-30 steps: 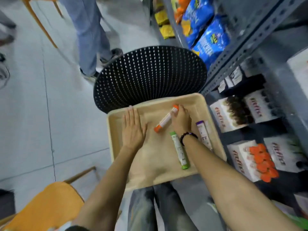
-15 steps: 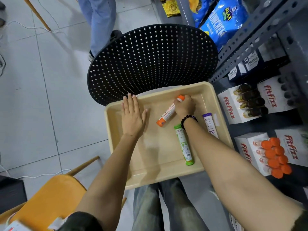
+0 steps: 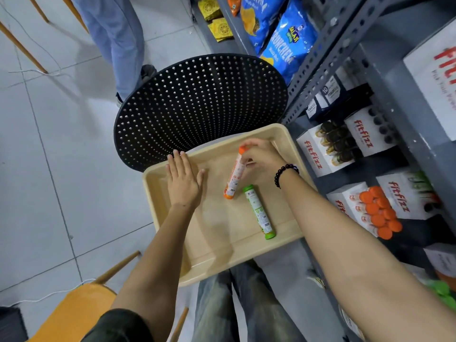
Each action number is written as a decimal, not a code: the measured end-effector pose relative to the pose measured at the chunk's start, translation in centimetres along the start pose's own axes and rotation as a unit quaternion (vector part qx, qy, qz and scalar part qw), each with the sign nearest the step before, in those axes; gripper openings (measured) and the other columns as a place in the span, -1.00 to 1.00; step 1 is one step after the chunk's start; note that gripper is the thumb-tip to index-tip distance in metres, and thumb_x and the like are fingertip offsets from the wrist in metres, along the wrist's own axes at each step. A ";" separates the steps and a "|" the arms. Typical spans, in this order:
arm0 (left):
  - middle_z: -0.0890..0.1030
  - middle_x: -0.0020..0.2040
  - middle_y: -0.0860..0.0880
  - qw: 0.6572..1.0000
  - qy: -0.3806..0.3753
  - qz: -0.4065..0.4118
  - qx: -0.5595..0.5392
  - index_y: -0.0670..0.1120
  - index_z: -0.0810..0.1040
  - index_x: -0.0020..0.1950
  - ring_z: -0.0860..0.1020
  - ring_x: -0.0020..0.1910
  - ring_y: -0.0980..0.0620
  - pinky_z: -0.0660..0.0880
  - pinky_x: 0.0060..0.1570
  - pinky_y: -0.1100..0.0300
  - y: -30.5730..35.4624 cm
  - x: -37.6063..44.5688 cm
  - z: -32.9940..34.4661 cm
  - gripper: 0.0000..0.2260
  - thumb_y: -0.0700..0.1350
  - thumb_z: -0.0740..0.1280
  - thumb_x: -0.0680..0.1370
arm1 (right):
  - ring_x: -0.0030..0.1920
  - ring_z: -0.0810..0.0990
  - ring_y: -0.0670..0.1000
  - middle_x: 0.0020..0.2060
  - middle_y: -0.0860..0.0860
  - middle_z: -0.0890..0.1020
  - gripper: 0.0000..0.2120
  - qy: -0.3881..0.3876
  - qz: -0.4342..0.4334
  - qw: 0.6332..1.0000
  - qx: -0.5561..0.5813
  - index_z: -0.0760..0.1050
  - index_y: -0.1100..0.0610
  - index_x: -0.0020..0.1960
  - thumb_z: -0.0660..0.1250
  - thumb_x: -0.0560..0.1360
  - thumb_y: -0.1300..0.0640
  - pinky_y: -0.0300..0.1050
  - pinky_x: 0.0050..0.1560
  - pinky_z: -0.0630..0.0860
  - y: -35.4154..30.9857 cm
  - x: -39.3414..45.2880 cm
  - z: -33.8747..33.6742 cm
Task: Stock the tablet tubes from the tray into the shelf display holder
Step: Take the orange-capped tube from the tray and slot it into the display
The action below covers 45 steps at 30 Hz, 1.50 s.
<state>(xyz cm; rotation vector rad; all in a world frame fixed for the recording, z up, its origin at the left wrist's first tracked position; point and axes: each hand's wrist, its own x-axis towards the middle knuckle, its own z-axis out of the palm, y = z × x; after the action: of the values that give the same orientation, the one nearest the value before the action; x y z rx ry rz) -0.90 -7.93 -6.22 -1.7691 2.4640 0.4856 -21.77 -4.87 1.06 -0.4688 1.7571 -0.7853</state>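
Observation:
A beige tray (image 3: 167, 208) rests on my lap. My right hand (image 3: 261, 157) grips the capped end of an orange tablet tube (image 3: 234, 177), whose other end still touches the tray floor. A green tube (image 3: 259, 211) lies flat beside it. My right forearm hides the purple tube seen earlier. My left hand (image 3: 183, 180) lies flat and open on the tray's left part. On the shelf to the right stands a white Fitfizz display holder (image 3: 345, 203) with several orange-capped tubes (image 3: 377, 213) in it.
A black perforated chair back (image 3: 197, 104) stands just beyond the tray. Another Fitfizz holder (image 3: 313, 154) with dark tubes sits higher on the grey shelf (image 3: 328, 60), with blue snack bags (image 3: 286, 43) above. A person's legs (image 3: 116, 35) stand behind the chair. An orange chair (image 3: 74, 314) is at lower left.
My right hand closed on the orange tube's capped end and tilted it up from lying flat. My left hand stayed flat on the tray. The view shifted slightly.

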 end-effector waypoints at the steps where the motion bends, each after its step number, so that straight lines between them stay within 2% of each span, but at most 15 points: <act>1: -0.05 0.53 -0.24 1.000 -0.005 -0.001 -0.002 -0.27 -0.08 0.50 -0.14 0.50 -0.17 -0.18 0.46 -0.01 0.1 0.0 -0.2 -0.37 0.13 -0.01 0.62 | -0.01 0.57 0.07 -0.07 0.08 0.56 -0.69 -0.017 -0.010 1.000 -0.009 0.54 0.15 -0.04 0.32 0.33 0.47 -0.18 -0.21 0.60 -0.3 -0.6 -0.3; 4: -0.08 0.53 -0.24 1.000 -0.022 -0.005 0.001 -0.27 -0.11 0.50 -0.15 0.50 -0.16 -0.16 0.47 -0.02 0.5 -0.2 -1.2 -0.36 0.15 -0.05 0.61 | 0.07 0.56 0.10 0.02 0.11 0.55 -0.66 -0.035 -0.044 0.998 -0.030 0.54 0.14 -0.06 0.36 0.31 0.50 -0.07 -0.04 0.61 -1.0 -2.5 -1.2; 9: -0.04 0.52 -0.26 0.999 -0.017 0.049 0.013 -0.28 -0.08 0.50 -0.10 0.50 -0.17 -0.13 0.48 -0.02 2.7 -1.6 -3.2 -0.37 0.16 -0.10 0.61 | -0.02 0.55 -0.03 -0.05 0.09 0.58 -0.66 0.015 -0.124 0.992 -0.030 0.56 0.22 0.00 0.38 0.31 0.51 -0.38 -0.25 0.57 -1.9 -7.9 -4.6; 11: -0.01 0.52 -0.28 0.996 -0.008 0.091 -0.005 -0.29 -0.05 0.50 -0.08 0.50 -0.19 -0.13 0.47 -0.02 4.9 -2.4 -4.1 -0.38 0.14 -0.08 0.62 | -0.09 0.57 -0.06 -0.06 0.11 0.59 -0.65 0.050 -0.136 0.989 -0.019 0.56 0.26 0.05 0.41 0.30 0.50 -0.41 -0.26 0.56 -2.2 -10.8 -6.7; 14: 0.10 0.48 -0.33 0.986 0.010 0.164 -0.042 -0.34 0.06 0.47 0.01 0.48 -0.25 -0.08 0.45 -0.05 9.6 -3.9 -5.9 -0.34 0.17 -0.10 0.59 | -0.22 0.56 -0.16 -0.12 0.11 0.61 -0.64 0.108 -0.161 0.981 -0.024 0.58 0.22 0.02 0.39 0.29 0.50 -0.33 -0.21 0.52 -2.2 -15.5 -10.5; 17: 0.19 0.43 -0.39 0.965 0.020 0.254 -0.059 -0.39 0.15 0.43 0.12 0.45 -0.31 -0.01 0.43 -0.07 15.3 -5.8 -7.7 -0.29 0.16 -0.16 0.53 | -0.24 0.58 -0.21 -0.10 0.09 0.63 -0.63 0.174 -0.172 0.969 -0.024 0.57 0.13 -0.03 0.38 0.28 0.51 -0.23 -0.17 0.52 -1.6 -21.2 -14.9; 20: 0.28 0.38 -0.41 0.931 0.022 0.356 -0.076 -0.42 0.23 0.38 0.21 0.40 -0.36 0.14 0.38 -0.15 21.5 -8.6 -8.9 -0.34 0.12 -0.08 0.55 | -0.16 0.58 -0.13 -0.14 0.02 0.63 -0.63 0.237 -0.174 0.956 -0.015 0.57 0.13 -0.05 0.40 0.28 0.50 -0.12 -0.02 0.46 -0.3 -28.0 -19.0; 23: 0.36 0.34 -0.41 0.891 0.014 0.447 -0.082 -0.42 0.31 0.35 0.31 0.34 -0.38 0.24 0.32 -0.18 27.5 -12.7 -9.5 -0.32 0.15 -0.13 0.60 | -0.20 0.57 -0.14 -0.22 -0.04 0.62 -0.63 0.297 -0.172 0.939 -0.014 0.57 0.10 -0.09 0.41 0.27 0.50 -0.04 -0.05 0.46 2.1 -35.0 -22.4; 25: 0.32 0.37 -0.38 0.858 -0.003 0.507 -0.081 -0.40 0.27 0.38 0.28 0.37 -0.36 0.18 0.36 -0.15 30.8 -16.4 -9.8 -0.27 0.19 -0.23 0.59 | -0.16 0.56 -0.08 -0.21 -0.01 0.62 -0.62 0.344 -0.164 0.925 -0.013 0.56 0.03 -0.13 0.43 0.26 0.48 -0.08 -0.09 0.48 4.4 -39.7 -24.2; 29: 0.29 0.40 -0.35 0.783 -0.029 0.618 -0.066 -0.37 0.23 0.40 0.25 0.40 -0.31 0.19 0.37 -0.15 35.8 -25.0 -8.2 -0.29 0.18 -0.24 0.59 | -0.16 0.51 -0.24 -0.18 -0.08 0.58 -0.65 0.417 -0.130 0.900 0.001 0.56 0.07 -0.05 0.46 0.29 0.42 -0.23 -0.15 0.51 10.1 -49.2 -26.7; 32: 0.23 0.45 -0.30 0.736 -0.037 0.674 -0.053 -0.33 0.18 0.44 0.19 0.44 -0.25 0.05 0.44 -0.04 38.4 -31.8 -6.0 -0.28 0.21 -0.28 0.58 | -0.27 0.54 -0.30 -0.24 -0.09 0.59 -0.64 0.464 -0.122 0.877 0.015 0.56 0.02 -0.13 0.46 0.27 0.44 -0.28 -0.23 0.48 14.9 -55.6 -28.1; 36: 0.00 0.52 -0.19 0.700 -0.041 0.712 -0.035 -0.24 -0.03 0.50 -0.07 0.51 -0.12 -0.26 0.42 0.12 41.1 -39.8 -2.9 -0.16 0.30 -0.48 0.44 | -0.20 0.57 -0.03 -0.20 0.04 0.62 -0.64 0.495 -0.093 0.863 0.040 0.58 0.16 0.03 0.42 0.30 0.46 -0.28 -0.34 0.50 20.7 -62.5 -29.6; 40: -0.08 0.54 -0.17 0.708 -0.045 0.705 -0.003 -0.21 -0.10 0.51 -0.14 0.51 -0.10 -0.31 0.40 0.14 44.3 -45.4 -0.4 -0.14 0.31 -0.51 0.41 | -0.14 0.58 -0.05 -0.08 0.09 0.60 -0.65 0.499 -0.079 0.862 0.037 0.57 0.16 0.05 0.43 0.32 0.43 -0.36 -0.37 0.52 25.4 -67.4 -31.5; 43: -0.15 0.53 -0.17 0.744 -0.068 0.663 0.047 -0.22 -0.16 0.51 -0.20 0.50 -0.10 -0.28 0.43 0.11 46.6 -47.7 0.9 -0.37 0.18 -0.20 0.60 | -0.07 0.59 -0.01 -0.07 0.07 0.62 -0.68 0.501 -0.077 0.861 0.036 0.58 0.13 0.01 0.46 0.32 0.41 -0.31 -0.29 0.55 28.4 -69.9 -33.2; 45: -0.17 0.53 -0.20 0.767 -0.092 0.631 0.075 -0.23 -0.18 0.51 -0.20 0.50 -0.12 -0.24 0.46 0.06 47.7 -48.1 1.5 -0.38 0.16 -0.13 0.62 | -0.05 0.59 0.01 -0.07 0.07 0.62 -0.68 0.508 -0.074 0.857 0.044 0.59 0.13 -0.01 0.47 0.31 0.40 -0.24 -0.20 0.55 30.0 -71.2 -34.1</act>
<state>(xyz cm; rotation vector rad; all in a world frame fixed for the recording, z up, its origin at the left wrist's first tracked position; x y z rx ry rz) -29.49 50.11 13.95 0.2481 3.0144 0.4151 -29.09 72.34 34.46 -0.0971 2.6518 -1.3717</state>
